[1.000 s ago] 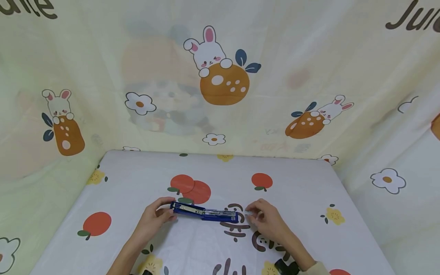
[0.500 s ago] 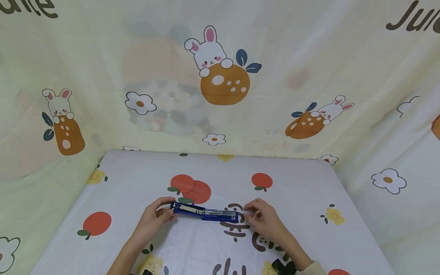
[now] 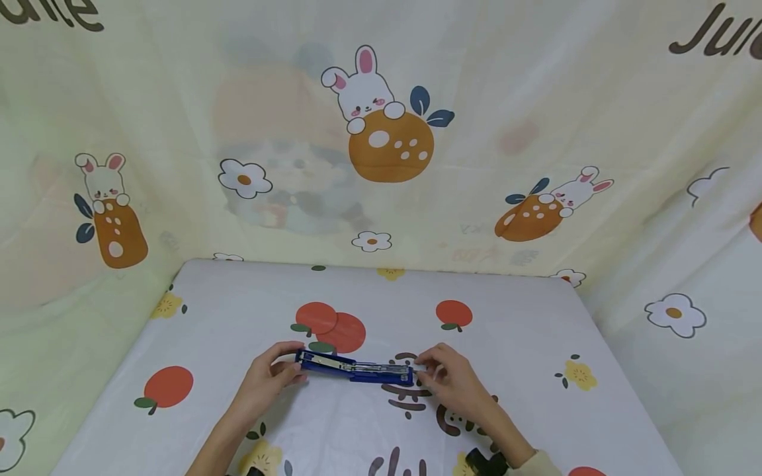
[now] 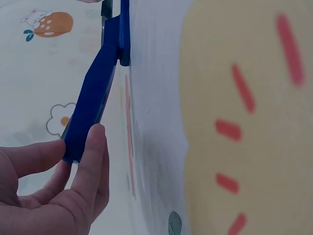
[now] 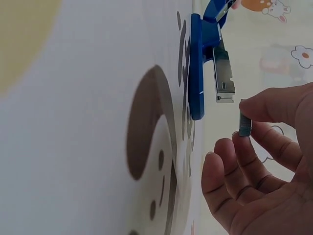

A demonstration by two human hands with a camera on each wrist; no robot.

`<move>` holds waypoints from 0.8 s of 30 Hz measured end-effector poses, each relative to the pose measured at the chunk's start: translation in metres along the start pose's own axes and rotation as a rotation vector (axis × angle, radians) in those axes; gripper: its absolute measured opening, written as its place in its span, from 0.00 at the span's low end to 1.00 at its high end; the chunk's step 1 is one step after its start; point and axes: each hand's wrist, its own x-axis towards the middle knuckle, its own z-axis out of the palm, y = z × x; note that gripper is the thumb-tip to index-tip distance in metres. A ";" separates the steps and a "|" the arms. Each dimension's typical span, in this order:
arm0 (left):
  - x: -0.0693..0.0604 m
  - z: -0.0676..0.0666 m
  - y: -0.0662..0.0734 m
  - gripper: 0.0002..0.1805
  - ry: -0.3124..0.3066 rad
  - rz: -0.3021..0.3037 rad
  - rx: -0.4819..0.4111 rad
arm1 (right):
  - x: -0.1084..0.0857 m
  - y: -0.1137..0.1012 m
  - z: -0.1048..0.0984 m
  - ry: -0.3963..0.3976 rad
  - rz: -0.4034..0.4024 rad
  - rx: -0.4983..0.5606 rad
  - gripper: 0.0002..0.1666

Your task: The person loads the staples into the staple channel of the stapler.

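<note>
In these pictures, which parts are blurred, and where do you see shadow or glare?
Head: soft shadow on the cloth by the left hand, pale sheen on the backdrop at upper right. Left wrist: the nearby yellow print is blurred. Right wrist: the yellow patch at upper left is out of focus, light glints on metal of the stapler.

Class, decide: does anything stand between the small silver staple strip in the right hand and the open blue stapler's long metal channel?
Nothing visible does. Only a short open gap separates the small silver staple strip, pinched in the bare right hand, from the long metal channel on the open blue stapler.
</note>
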 end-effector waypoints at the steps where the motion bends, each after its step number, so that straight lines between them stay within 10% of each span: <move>1: 0.000 0.000 0.000 0.23 0.001 0.000 0.001 | 0.000 0.000 0.000 -0.001 -0.005 -0.001 0.14; 24: -0.001 -0.001 0.000 0.23 -0.003 0.005 0.018 | 0.003 -0.005 0.006 -0.036 0.003 -0.016 0.12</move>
